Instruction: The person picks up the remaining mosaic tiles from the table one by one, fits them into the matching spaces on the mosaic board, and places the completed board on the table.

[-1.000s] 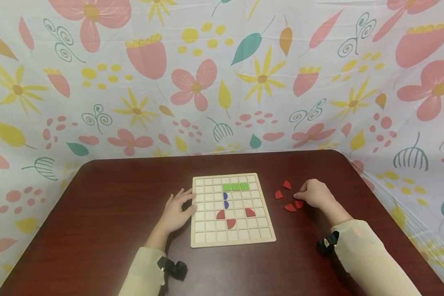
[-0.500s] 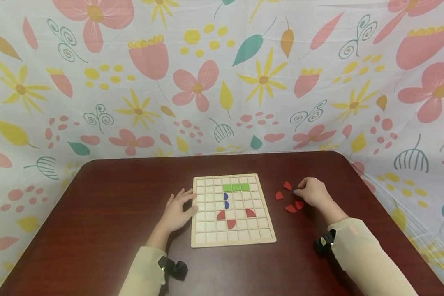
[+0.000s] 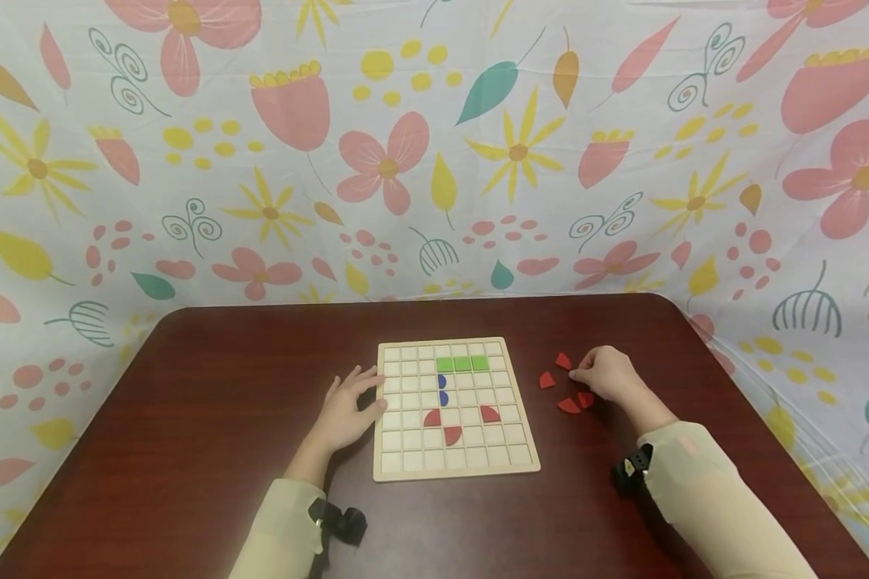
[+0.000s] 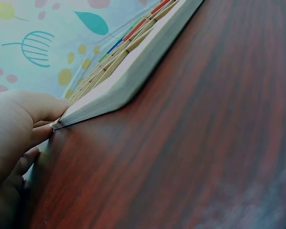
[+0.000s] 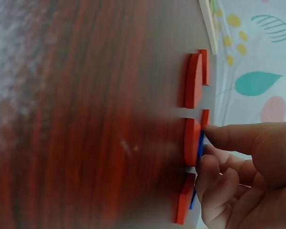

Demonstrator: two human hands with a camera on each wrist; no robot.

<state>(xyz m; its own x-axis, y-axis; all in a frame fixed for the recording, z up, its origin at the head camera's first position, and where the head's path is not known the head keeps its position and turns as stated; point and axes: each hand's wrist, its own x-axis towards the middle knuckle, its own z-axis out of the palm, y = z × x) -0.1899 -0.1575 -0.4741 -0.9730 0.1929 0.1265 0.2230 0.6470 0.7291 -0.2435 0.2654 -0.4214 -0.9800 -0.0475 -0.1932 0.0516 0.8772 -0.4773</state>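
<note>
A pale wooden grid board (image 3: pixel 413 472) lies flat on the table. Green squares (image 3: pixel 463 364), two blue half-circles (image 3: pixel 443 398) and red quarter-circles (image 3: pixel 452 436) sit in its cells. My left hand (image 3: pixel 343 412) rests at the board's left edge, fingers spread, fingertips touching the rim (image 4: pixel 93 102). To the right of the board, my right hand (image 3: pixel 611 374) pinches a thin blue piece (image 5: pixel 200 144) between thumb and fingers, low by the tabletop; its shape is hidden. Loose red quarter-circles (image 3: pixel 568 406) lie around these fingertips. Another blue piece (image 5: pixel 193 199) shows partly behind a red one.
The dark reddish-brown table (image 3: pixel 246 362) has rounded far corners. A white floral cloth (image 3: pixel 434 145) hangs behind it and along the right side. Black wrist cameras (image 3: pixel 340 524) are strapped over both pale sleeves (image 3: pixel 278 527).
My right hand has shifted slightly leftward, and the blue piece seen at its fingertips half a second ago is now hidden in the head view. The left hand and board stay put.
</note>
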